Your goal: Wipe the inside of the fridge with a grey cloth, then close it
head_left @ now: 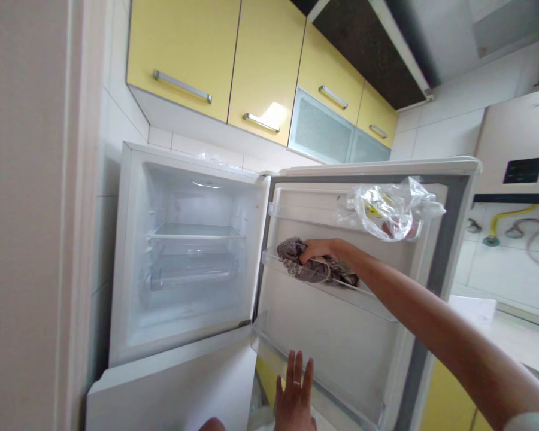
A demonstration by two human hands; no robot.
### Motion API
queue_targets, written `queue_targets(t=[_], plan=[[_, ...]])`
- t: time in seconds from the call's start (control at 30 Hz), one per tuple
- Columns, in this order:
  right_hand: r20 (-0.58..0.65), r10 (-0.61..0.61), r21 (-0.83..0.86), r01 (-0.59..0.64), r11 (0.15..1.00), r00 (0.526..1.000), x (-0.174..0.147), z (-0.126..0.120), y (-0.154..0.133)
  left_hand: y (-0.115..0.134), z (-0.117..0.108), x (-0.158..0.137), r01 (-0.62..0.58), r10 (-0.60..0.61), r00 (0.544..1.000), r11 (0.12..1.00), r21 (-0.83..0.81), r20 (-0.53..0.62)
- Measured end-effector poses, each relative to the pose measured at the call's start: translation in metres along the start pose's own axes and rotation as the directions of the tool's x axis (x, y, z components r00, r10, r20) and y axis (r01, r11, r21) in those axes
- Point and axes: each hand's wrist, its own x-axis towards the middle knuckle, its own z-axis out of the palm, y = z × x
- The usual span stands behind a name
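Observation:
My right hand (322,250) grips a grey patterned cloth (306,268) and presses it inside the middle shelf (368,298) of the open freezer door (341,335). My left hand (295,395) is flat, fingers spread, against the lower door shelf (269,353); a ring shows on one finger. A crumpled clear plastic bag (388,209) with something inside sits in the top door shelf. The freezer compartment (193,257) stands open to the left, with a glass shelf (196,231) and a clear tray (193,272).
Yellow wall cabinets (215,60) with metal handles hang above the fridge. A white wall (27,239) stands close on the left. To the right are a tiled wall, a counter (516,341) and a yellow hose (507,216).

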Motion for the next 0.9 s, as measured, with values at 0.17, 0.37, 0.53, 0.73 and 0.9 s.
queue_targets(t=[0.17,0.37,0.53,0.73,0.9], plan=[[0.047,0.089,-0.019,-0.088,0.996,0.995,-0.047,-0.018,0.037,0.002,0.004,-0.002,-0.037,0.037,0.995,0.999,-0.003,-0.093],[-0.094,0.007,-0.356,-0.041,0.933,0.996,-0.101,-0.022,0.057,0.007,-0.002,-0.005,-0.034,0.038,0.993,0.999,0.039,-0.112],[-0.209,-0.064,-0.587,-0.073,0.806,0.976,-0.104,-0.026,0.053,0.008,-0.004,-0.008,-0.039,0.044,0.992,0.998,0.045,-0.115],[-0.364,-0.13,-0.784,-0.228,0.577,0.922,-0.077,-0.01,0.055,0.011,-0.008,-0.006,-0.059,0.059,0.997,0.998,-0.01,-0.054],[-0.351,-0.459,-0.923,-0.219,0.315,0.817,-0.053,0.006,0.053,0.009,0.0,0.002,-0.06,0.059,0.997,0.998,-0.025,-0.056]])
